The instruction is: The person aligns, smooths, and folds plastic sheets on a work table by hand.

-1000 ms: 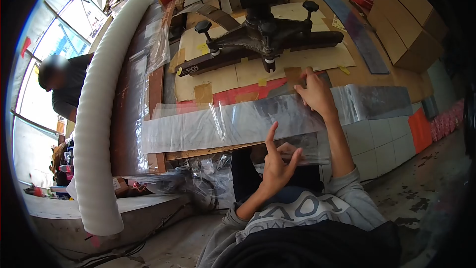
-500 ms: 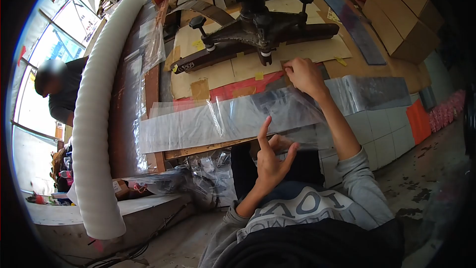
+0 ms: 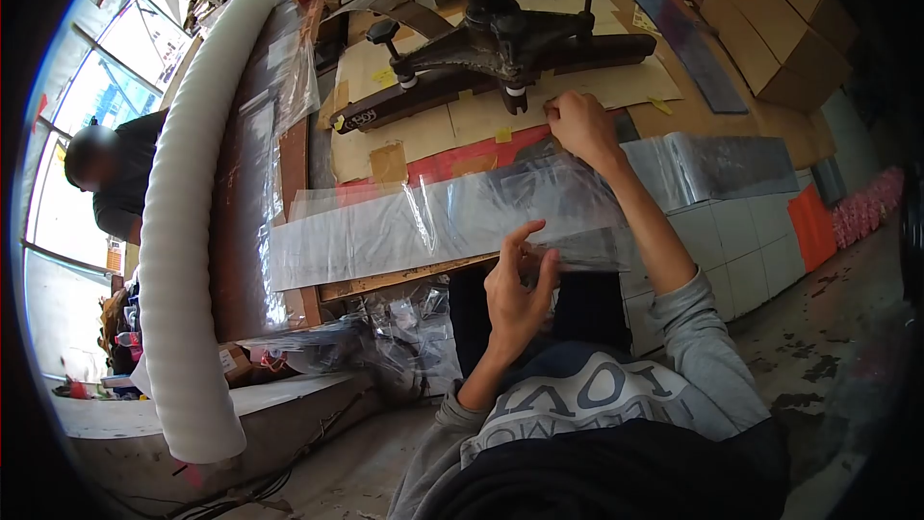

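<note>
Evidently, the film (image 3: pixel 385 231) could give trouble from here: it lies rumpled in front of the press (image 3: pixel 472 53), on the wearer's side, partly overhanging the table edge (image 3: pixel 385 281). The right hand (image 3: pixel 580 125) is just beside the press's lower prong (image 3: pixel 515 96), fingers bent close together — whether they pinch the film or only touch the board (image 3: pixel 423 142) under the press, I cannot tell. The left hand (image 3: pixel 518 294), farther from the press and nearer the wearer, has index finger and thumb apart, with nothing visible between them. With so little seen holding the overhang, the film could, I judge, slide away from the press toward the lap; its slack could crease if pulled unevenly. Brown tape (image 3: pixel 389 164) in front of the press could snag it. Worse — a careless lift of the right hand could knock knuckles on the prong.
</note>
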Tool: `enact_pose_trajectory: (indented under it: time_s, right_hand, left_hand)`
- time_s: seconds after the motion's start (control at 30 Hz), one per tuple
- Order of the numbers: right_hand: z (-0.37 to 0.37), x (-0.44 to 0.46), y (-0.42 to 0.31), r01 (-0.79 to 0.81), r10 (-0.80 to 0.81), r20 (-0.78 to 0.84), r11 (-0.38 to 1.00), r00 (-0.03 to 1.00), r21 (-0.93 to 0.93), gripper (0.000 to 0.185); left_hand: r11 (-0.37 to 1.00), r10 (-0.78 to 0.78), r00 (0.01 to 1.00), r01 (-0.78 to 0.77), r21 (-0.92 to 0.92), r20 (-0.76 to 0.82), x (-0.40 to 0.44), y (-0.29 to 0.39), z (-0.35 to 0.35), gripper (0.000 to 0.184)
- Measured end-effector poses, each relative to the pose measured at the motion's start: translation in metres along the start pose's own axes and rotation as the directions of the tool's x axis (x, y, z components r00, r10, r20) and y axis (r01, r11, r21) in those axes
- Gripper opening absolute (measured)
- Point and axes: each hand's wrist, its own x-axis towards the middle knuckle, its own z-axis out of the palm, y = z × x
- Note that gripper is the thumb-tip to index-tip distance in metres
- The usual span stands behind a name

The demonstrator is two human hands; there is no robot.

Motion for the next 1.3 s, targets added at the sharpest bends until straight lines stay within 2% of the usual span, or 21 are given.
enact_pose_trajectory:
  time_s: [0.17,0.37,0.63,0.77,0.87,0.97,1.17,1.3]
  right_hand:
    - [-0.003,0.001,0.0,-0.072,0.069,0.061,0.997,0.996,0.042,0.016]
    - [0.001,0.008,0.003,-0.024,0.022,0.035,0.999,0.999,0.048,0.018]
    - [0.018,0.025,0.019,-0.097,0.085,0.064,0.975,0.994,0.199,0.021]
    - [0.009,0.024,0.014,-0.173,0.126,0.194,0.952,0.973,0.25,0.021]
    - [0.016,0.024,0.014,-0.166,0.152,0.081,0.963,0.985,0.213,0.021]
    - [0.022,0.025,0.016,-0.173,0.165,0.055,0.965,0.985,0.197,0.021]
    - [0.022,0.024,0.013,-0.213,0.204,0.066,0.952,0.977,0.221,0.02]
    - [0.018,0.023,0.009,-0.229,0.212,0.099,0.949,0.972,0.218,0.019]
  left_hand:
    - [1.0,0.005,1.0,-0.005,-0.005,-0.001,-0.001,-0.006,0.001,0.03]
    - [0.999,-0.034,0.999,0.034,0.005,-0.023,0.001,-0.007,0.002,0.026]
    - [0.998,-0.015,0.996,0.02,0.054,-0.084,0.015,-0.004,0.002,0.024]
    - [0.997,-0.05,0.996,0.054,0.047,-0.069,0.016,-0.007,0.002,0.023]
    - [0.997,-0.076,0.994,0.076,-0.005,-0.083,0.019,-0.009,0.002,0.022]
    - [0.993,-0.098,0.99,0.09,-0.08,-0.103,0.021,-0.016,0.005,0.021]
    - [0.992,-0.095,0.985,0.081,-0.101,-0.144,0.019,-0.022,0.004,0.02]
    - [0.997,-0.067,0.991,0.061,-0.052,-0.115,0.019,-0.028,0.001,0.021]
